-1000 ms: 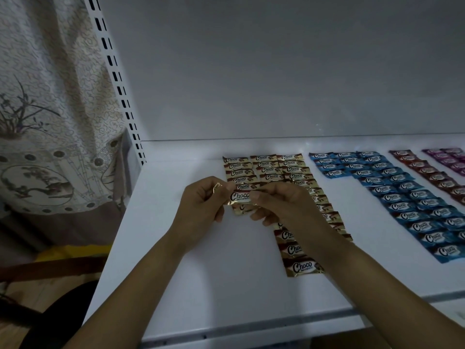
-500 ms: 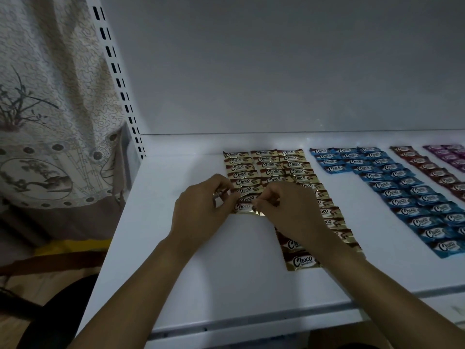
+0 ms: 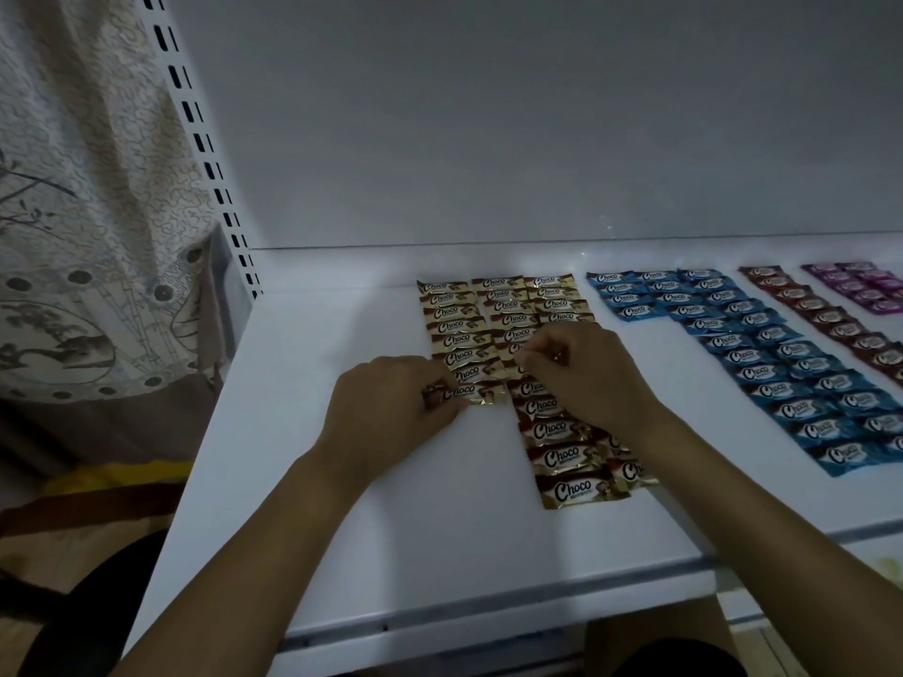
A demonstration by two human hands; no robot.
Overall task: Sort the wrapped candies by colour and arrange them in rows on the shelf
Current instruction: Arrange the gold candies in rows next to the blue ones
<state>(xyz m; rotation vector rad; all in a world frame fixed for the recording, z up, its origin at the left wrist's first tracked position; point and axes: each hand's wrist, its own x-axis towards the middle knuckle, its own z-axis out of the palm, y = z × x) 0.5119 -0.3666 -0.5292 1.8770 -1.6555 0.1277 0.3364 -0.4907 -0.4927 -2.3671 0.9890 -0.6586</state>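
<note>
I am viewing a white shelf [image 3: 391, 530] that is carrying wrapped candies in colour blocks: gold candies [image 3: 508, 305] are lying in three columns at left, blue candies [image 3: 723, 342] beside them, then dark red candies [image 3: 830, 316], and purple candies [image 3: 850, 285] farthest right.

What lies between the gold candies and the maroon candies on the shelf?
The head view shows the block of blue candies filling that stretch, between the gold candies and the maroon candies, with thin strips of bare shelf on either side.
</note>
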